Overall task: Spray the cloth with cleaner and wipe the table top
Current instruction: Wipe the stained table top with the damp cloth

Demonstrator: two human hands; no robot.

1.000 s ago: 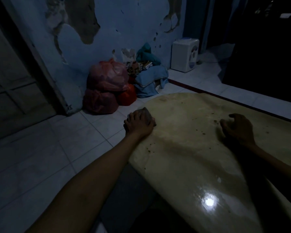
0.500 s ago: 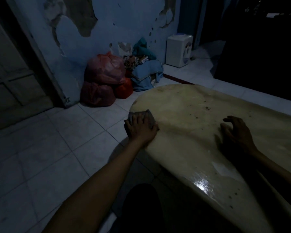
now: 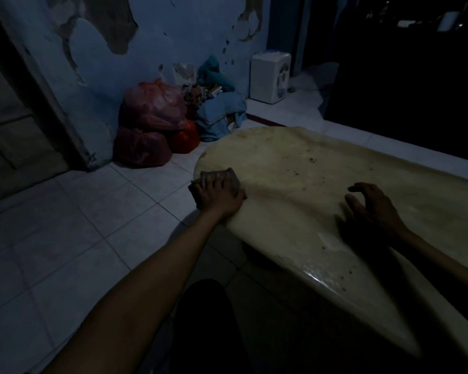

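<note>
A pale yellowish table top (image 3: 295, 168) with dark specks runs from the centre to the right of the dim room. My left hand (image 3: 218, 194) presses a small dark cloth (image 3: 234, 179) flat on the table's near left edge; the cloth shows only around my fingers. My right hand (image 3: 373, 205) rests on the table to the right, fingers spread and holding nothing. No spray bottle is in view.
Red plastic bags (image 3: 152, 128) and a blue bundle of cloth (image 3: 222, 114) are piled against the peeling blue wall. A small white appliance (image 3: 270, 76) stands on the tiled floor (image 3: 65, 225) behind the table. A door frame is at the left.
My left hand has slid the cloth along the table's left edge toward me. My right hand has shifted slightly and its fingers have lifted and spread.
</note>
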